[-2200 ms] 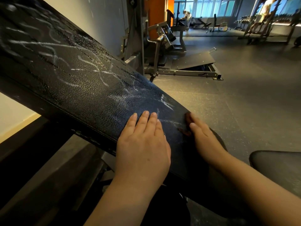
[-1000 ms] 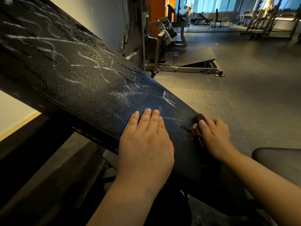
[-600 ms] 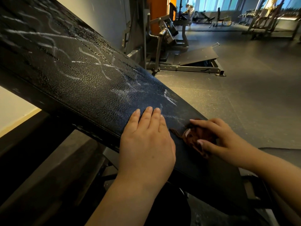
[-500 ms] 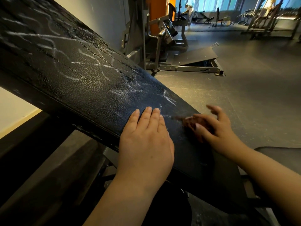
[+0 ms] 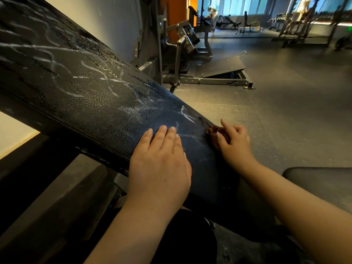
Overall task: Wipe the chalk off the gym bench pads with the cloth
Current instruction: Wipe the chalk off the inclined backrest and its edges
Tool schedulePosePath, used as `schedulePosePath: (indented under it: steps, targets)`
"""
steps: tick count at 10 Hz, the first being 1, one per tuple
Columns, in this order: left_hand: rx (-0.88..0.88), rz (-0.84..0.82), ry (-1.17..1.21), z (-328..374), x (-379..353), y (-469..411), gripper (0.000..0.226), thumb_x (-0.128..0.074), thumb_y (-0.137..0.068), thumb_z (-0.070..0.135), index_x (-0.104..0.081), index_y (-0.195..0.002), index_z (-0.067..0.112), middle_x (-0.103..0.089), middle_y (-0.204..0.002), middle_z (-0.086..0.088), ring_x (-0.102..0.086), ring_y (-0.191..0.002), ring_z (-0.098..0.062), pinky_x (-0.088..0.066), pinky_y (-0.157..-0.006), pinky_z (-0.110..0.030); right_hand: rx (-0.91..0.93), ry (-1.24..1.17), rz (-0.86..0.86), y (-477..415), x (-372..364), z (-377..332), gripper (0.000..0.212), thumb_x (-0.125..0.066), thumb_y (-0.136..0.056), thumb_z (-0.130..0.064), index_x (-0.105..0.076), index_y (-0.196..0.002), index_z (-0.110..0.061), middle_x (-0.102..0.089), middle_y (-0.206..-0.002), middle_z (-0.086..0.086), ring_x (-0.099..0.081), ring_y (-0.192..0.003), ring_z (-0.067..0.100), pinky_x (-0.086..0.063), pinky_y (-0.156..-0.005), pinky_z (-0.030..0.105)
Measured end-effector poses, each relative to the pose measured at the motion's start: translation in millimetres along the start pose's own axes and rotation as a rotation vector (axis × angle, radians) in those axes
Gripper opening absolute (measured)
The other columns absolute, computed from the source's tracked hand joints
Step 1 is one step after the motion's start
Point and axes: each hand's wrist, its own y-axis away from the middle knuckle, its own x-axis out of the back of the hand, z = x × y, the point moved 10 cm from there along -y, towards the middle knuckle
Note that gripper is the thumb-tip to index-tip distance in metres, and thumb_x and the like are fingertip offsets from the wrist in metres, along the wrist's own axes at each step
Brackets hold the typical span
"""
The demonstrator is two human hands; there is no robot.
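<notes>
An inclined black bench back pad (image 5: pixel 91 96) runs from the upper left down to the lower middle, streaked with white chalk marks (image 5: pixel 133 109). My left hand (image 5: pixel 162 164) lies flat on the pad's lower part, fingers straight. My right hand (image 5: pixel 232 143) curls its fingers round a small dark brown cloth (image 5: pixel 212 129) and presses it on the pad near the right edge. Most of the cloth is hidden under the fingers. The black seat pad (image 5: pixel 322 183) shows at the lower right.
A grey wall stands behind the pad. A leg-press machine with a sloped footplate (image 5: pixel 221 68) stands on the dark rubber floor beyond. Racks and benches line the far windows, with a person (image 5: pixel 212 13) there. The bench's frame (image 5: pixel 57 197) fills the lower left.
My right hand has slid the cloth back and forth across the pad's lower part and now sits further right and up the edge. My left hand has stayed flat in place.
</notes>
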Motion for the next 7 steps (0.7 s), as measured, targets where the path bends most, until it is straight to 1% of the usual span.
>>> schedulePosePath:
  steps: [1,2,3,4,5,6,7]
  targets:
    - [-0.003,0.010,0.001,0,0,0,0.050,-0.040,-0.095,0.031,-0.065,-0.130,0.003,-0.059,-0.140,-0.012,-0.050,-0.136,-0.026,-0.034,-0.114,-0.049,0.198,-0.014,-0.032,21,-3,-31,0.048,-0.050,-0.102,-0.028,-0.041,-0.145,-0.048,-0.043,-0.111,-0.008,-0.039,-0.105,0.013,-0.035,-0.094,0.033]
    - [0.007,0.015,0.005,-1,0,0,0.052,-0.038,-0.095,0.031,-0.064,-0.130,0.003,-0.058,-0.142,-0.011,-0.050,-0.136,-0.026,-0.033,-0.114,-0.049,0.357,-0.002,-0.210,53,-5,-48,0.044,-0.044,-0.103,-0.037,-0.040,-0.144,-0.054,-0.038,-0.109,-0.012,-0.036,-0.103,0.009,-0.033,-0.096,0.023]
    - [0.009,0.004,-0.001,-2,-1,-1,0.052,-0.038,-0.095,0.031,-0.064,-0.131,0.004,-0.058,-0.142,-0.011,-0.049,-0.136,-0.026,-0.033,-0.115,-0.048,0.371,0.089,-0.202,34,-6,-32,0.044,-0.042,-0.103,-0.042,-0.041,-0.146,-0.046,-0.040,-0.111,-0.004,-0.039,-0.104,0.013,-0.035,-0.095,0.026]
    - [0.003,-0.003,-0.016,-1,0,1,0.052,-0.037,-0.096,0.032,-0.063,-0.132,0.004,-0.057,-0.143,-0.010,-0.048,-0.137,-0.025,-0.031,-0.116,-0.048,-0.028,0.023,-0.107,4,-9,3,0.042,-0.044,-0.104,-0.037,-0.045,-0.147,-0.041,-0.039,-0.113,0.001,-0.045,-0.113,0.026,-0.040,-0.100,0.038]
    - [0.011,0.000,-0.017,-1,1,1,0.052,-0.038,-0.095,0.032,-0.064,-0.131,0.004,-0.058,-0.142,-0.010,-0.049,-0.137,-0.025,-0.032,-0.116,-0.048,0.069,-0.020,-0.109,25,-16,-33,0.046,-0.045,-0.104,-0.039,-0.039,-0.149,-0.043,-0.038,-0.116,-0.003,-0.041,-0.114,0.020,-0.037,-0.106,0.039]
    - [0.013,-0.002,-0.018,-1,1,1,0.053,-0.036,-0.095,0.032,-0.063,-0.132,0.004,-0.057,-0.143,-0.010,-0.048,-0.137,-0.025,-0.031,-0.116,-0.048,0.382,-0.030,-0.112,68,-7,-76,0.047,-0.044,-0.100,-0.046,-0.040,-0.147,-0.047,-0.042,-0.110,-0.007,-0.038,-0.104,0.013,-0.033,-0.096,0.026]
    - [0.008,-0.002,-0.021,-1,1,0,0.052,-0.037,-0.096,0.031,-0.063,-0.132,0.004,-0.057,-0.143,-0.010,-0.048,-0.137,-0.025,-0.031,-0.116,-0.048,0.377,0.130,-0.070,52,-4,-51,0.047,-0.037,-0.099,-0.052,-0.043,-0.145,-0.048,-0.044,-0.124,-0.008,-0.037,-0.115,0.009,-0.024,-0.099,0.030]
